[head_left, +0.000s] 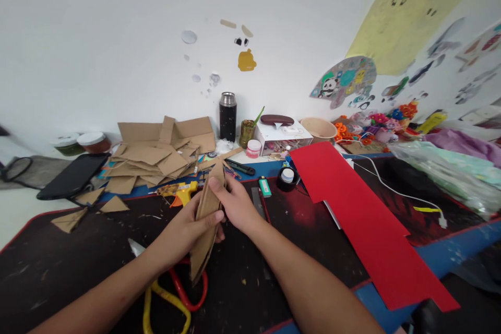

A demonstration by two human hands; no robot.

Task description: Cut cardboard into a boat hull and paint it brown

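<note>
Between my two hands is a long, narrow cardboard piece (207, 209), tilted upright, with layered edges and a pointed lower end. My left hand (198, 224) grips its left side around the middle, thumb across the front. Higher up on the right, my right hand (235, 201) pinches it with the thumb pressed on its face. Under the left forearm lies a pair of scissors (182, 292) with one red and one yellow handle, partly hidden. A yellow glue gun (182, 193) rests just behind my left hand.
Cardboard scraps (156, 162) are piled at the back left, beside a black phone-like slab (72, 177). A black flask (227, 117) stands against the wall. A red sheet (352, 214) spans the right side. A green lighter (265, 187) and a tape roll (287, 180) lie behind my right hand.
</note>
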